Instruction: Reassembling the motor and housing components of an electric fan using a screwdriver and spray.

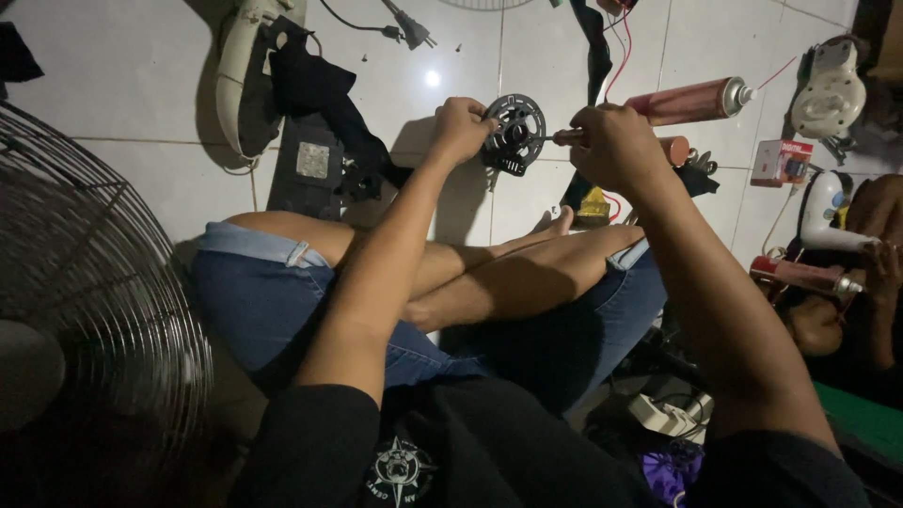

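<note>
My left hand [461, 127] grips the rim of a round black slotted fan part [517, 132], holding it up over my crossed legs. My right hand [611, 146] is closed around a screwdriver [562, 137] whose shaft points left into the middle of that part. Both arms reach forward from my black shirt. The screwdriver's tip is hidden against the part.
A wire fan guard [85, 282] stands at the left. On the white tiled floor lie a white fan housing [240, 75], a black cloth [320, 89], a plug [409, 30], a pink spray can [691, 101] and a small red box [783, 162]. Another person's hand [882, 268] is at the right beside a white part [826, 212].
</note>
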